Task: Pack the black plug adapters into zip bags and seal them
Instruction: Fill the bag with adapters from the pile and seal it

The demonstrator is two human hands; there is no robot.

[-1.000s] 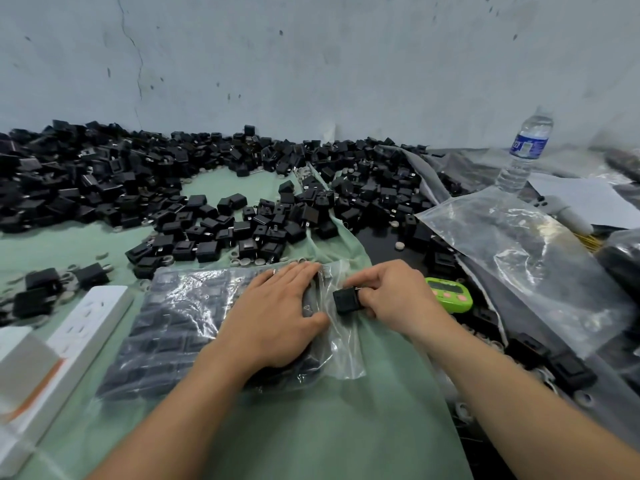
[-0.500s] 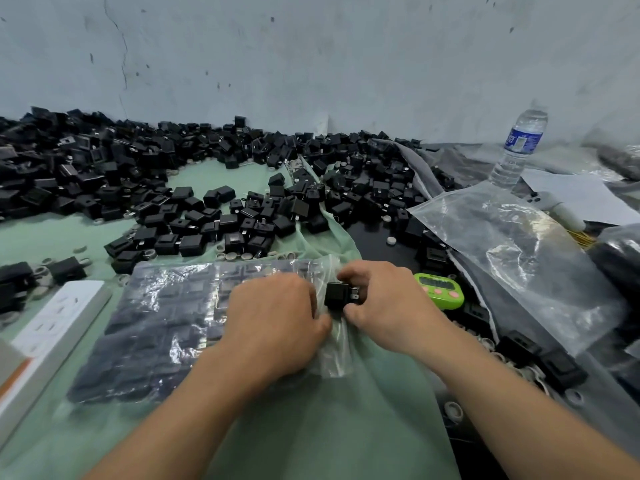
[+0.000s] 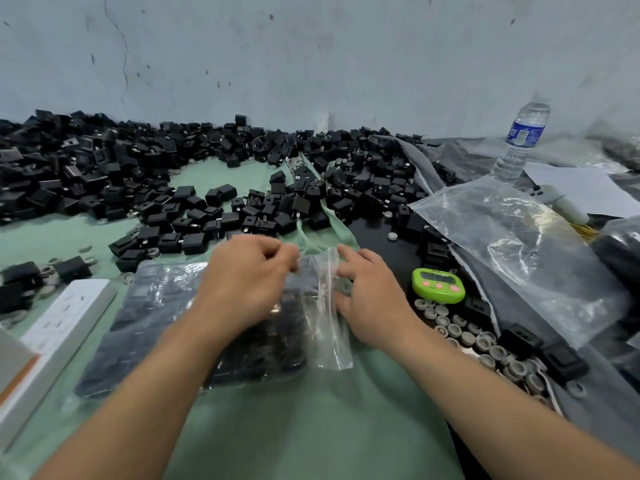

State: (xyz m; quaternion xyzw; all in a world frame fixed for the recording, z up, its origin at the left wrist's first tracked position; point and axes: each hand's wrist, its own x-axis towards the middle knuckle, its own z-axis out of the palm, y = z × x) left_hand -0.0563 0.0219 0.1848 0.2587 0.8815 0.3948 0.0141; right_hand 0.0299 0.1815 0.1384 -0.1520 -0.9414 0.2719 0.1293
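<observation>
— Can any writing be read?

— None can be made out. A blue label is seen on the clear plastic water bottle (image 3: 523, 140), but its print is too small. The display of the lime-green oval digital timer (image 3: 438, 285) is blurred.

— How many of each thing are counted?

— One bottle, one timer and one white plastic power strip (image 3: 65, 320) at the near left are counted, and two bags. One clear plastic zip bag (image 3: 166, 323), packed with black adapters, is laid flat on the pale green cloth (image 3: 311, 427). One empty clear plastic bag (image 3: 512, 247) is spread out at the right. The loose black plug adapters (image 3: 104, 174) are heaped along the wall and cannot be counted. The same is true of the small grey round caps (image 3: 485, 344) scattered near the timer.

— How are the hands held?

— The left hand (image 3: 246, 282) is laid over the packed bag's right part, with fingers curled at its far edge. Whether plastic is pinched cannot be told, since the fingertips are blurred. The right hand (image 3: 370, 299) is set at the bag's mouth, with fingers spread and touching the loose plastic flap.

— Is the mouth sealed?

— That cannot be told.
</observation>
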